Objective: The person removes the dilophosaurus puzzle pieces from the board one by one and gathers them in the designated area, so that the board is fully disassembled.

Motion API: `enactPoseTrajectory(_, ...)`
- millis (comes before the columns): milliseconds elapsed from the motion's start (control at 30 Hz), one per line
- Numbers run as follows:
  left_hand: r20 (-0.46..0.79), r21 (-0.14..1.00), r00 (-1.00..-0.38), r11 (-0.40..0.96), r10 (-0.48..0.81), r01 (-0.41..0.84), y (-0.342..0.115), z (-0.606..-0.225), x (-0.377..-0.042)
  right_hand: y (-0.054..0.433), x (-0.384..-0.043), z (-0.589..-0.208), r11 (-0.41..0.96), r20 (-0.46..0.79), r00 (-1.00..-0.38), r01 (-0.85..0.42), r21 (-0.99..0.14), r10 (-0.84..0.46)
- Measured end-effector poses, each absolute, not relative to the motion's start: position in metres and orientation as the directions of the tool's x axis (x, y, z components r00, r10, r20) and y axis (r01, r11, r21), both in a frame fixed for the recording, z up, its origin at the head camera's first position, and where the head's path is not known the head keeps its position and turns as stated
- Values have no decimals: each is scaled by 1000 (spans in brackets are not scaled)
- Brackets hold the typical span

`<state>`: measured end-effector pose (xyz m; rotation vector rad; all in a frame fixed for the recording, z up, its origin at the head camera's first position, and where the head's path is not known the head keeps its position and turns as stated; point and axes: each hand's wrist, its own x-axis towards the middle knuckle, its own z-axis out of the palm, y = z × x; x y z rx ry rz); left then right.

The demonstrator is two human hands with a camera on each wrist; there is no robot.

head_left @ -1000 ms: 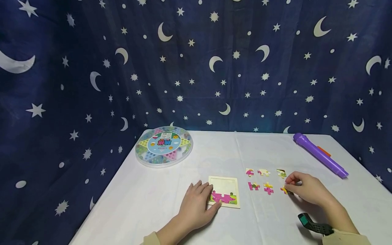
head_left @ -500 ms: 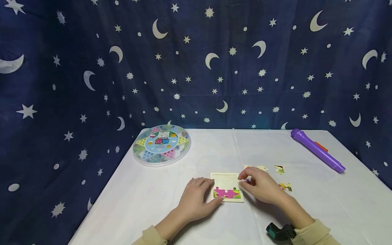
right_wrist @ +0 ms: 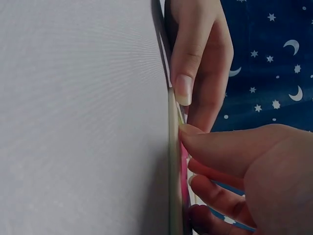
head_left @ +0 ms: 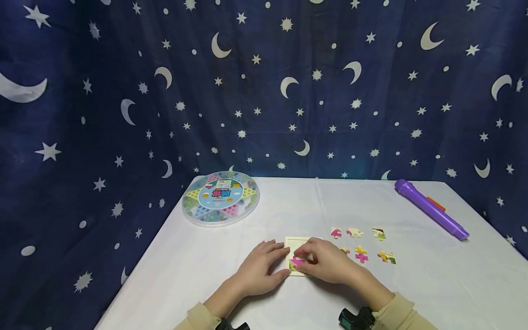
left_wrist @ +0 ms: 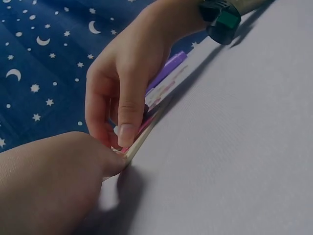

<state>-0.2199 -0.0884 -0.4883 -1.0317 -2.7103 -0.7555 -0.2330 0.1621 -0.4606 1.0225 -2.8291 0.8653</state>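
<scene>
One puzzle board, beneath right grip, touching left grip.

A: What surrounds the white table?
B: A navy drape, printed with pale crescent moons, stars, sunbursts and dots, hangs beyond the table's far edge and angles along its left and right sides.
A: And the tabletop?
B: White, with a faint lengthwise crease running from the table's far edge.
A: The light?
B: Soft over the table; the drape darkens to the table's left, its vertical folds showing behind.
</scene>
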Motion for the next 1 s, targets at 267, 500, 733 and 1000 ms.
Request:
enactPoseTrajectory(267,257,398,-772,665,581,632,-86,-489,-215,162,-231,-463,634,140,-811,-539,-555,-568)
enactPoseTrajectory(500,274,393,-765,658,583,642,-88,-490,-214,157,-232,-462,640,99,-829,-494,-589,-550)
enactPoseTrajectory(733,250,423,-779,659,575,622,-86,-489,-214,155,-230,-461,648,77,-844,-462,-605,-530)
enactPoseTrajectory(1000,247,422,-778,659,577,623,-85,-486,-214,156,-229,-458,638,70,-848,-447,-627,-526)
